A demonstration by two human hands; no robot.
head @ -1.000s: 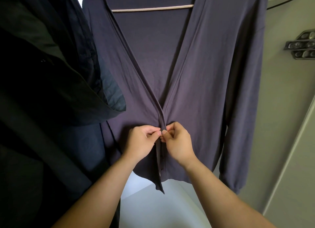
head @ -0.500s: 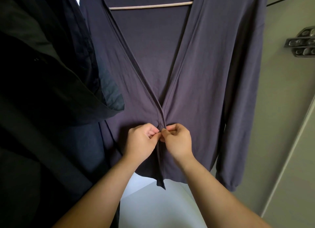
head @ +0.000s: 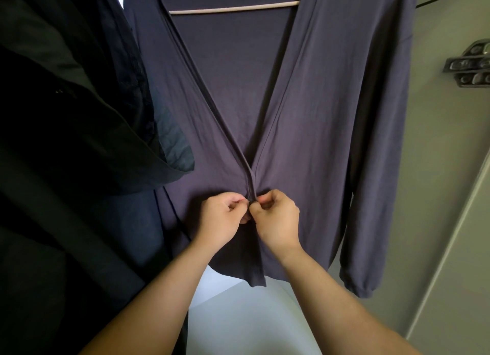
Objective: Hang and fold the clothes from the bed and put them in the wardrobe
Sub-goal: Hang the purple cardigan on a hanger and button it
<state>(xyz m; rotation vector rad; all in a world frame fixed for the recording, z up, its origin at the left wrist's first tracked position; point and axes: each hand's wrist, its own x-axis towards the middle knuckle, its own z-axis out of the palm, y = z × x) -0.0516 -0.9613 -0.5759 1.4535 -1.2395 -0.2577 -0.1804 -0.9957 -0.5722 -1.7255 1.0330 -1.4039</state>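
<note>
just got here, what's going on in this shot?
A person is working on a purple-grey cardigan that hangs on a hanger. The left hand and right hand each pinch a front edge where the two meet below the V-neck, apparently doing up a fastening; no button is visible. Dark garments hang beside it.

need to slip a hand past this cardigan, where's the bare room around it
Free: right of the cardigan sleeve, along the pale panel; below the hem, over the white surface. Crowded: dark clothes overlap its left edge; both hands pinch its front.
</note>
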